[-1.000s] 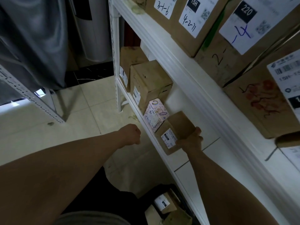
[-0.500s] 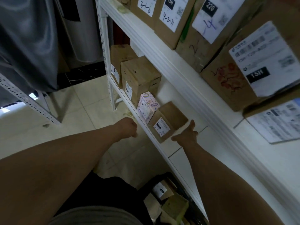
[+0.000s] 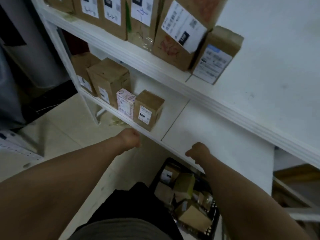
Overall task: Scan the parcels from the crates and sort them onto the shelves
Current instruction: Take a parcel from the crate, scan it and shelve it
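Parcel (image 3: 149,110) is standing upright on the shelf (image 3: 199,122), just beyond and between the grips; left grip (image 3: 130,138) and right grip (image 3: 199,150) are hovering curled narrow, holding nothing.

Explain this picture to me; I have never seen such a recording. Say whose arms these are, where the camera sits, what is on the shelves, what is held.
No machine here: a person sorts parcels with bare hands. The one camera is worn on their head and looks forward and down. The left hand and the right hand are both curled, with nothing visible in either. On the middle shelf cardboard parcels stand in a row, ending with a pink patterned box and a small brown box. More labelled parcels stand on the upper shelf. A black crate below holds further parcels.
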A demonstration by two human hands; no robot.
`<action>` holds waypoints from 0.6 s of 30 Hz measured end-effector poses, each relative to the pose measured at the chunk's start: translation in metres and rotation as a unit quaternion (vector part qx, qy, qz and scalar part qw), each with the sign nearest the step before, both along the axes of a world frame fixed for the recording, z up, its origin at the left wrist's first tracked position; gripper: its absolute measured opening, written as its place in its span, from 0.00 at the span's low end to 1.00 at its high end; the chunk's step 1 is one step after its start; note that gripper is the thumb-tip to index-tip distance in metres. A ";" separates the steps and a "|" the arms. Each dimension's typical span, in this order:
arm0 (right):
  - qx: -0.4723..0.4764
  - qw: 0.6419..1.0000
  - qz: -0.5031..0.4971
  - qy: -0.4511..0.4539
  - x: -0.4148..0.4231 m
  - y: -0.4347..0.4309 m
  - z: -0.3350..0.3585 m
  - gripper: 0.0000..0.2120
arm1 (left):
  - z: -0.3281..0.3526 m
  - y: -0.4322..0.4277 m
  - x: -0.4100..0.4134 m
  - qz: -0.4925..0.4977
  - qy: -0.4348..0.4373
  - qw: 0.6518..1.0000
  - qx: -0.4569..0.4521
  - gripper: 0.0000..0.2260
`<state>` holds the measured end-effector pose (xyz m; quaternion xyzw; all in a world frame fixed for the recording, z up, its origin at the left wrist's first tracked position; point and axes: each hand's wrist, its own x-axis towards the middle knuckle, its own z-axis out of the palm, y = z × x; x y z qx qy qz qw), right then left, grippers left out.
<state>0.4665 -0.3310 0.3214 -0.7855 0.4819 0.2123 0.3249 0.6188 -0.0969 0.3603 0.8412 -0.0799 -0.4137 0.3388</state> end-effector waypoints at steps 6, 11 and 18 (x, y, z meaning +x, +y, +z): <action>0.004 0.998 -0.030 0.048 -0.114 0.035 -0.012 0.14 | -0.017 0.023 -0.085 -0.062 0.049 0.997 -0.005 0.13; 0.044 0.991 -0.091 0.087 -0.187 0.069 -0.034 0.11 | -0.048 0.046 -0.152 -0.098 0.095 0.990 0.035 0.20; 0.066 0.990 -0.121 0.040 -0.228 0.070 -0.046 0.07 | -0.061 0.039 -0.195 -0.056 0.120 0.991 0.031 0.19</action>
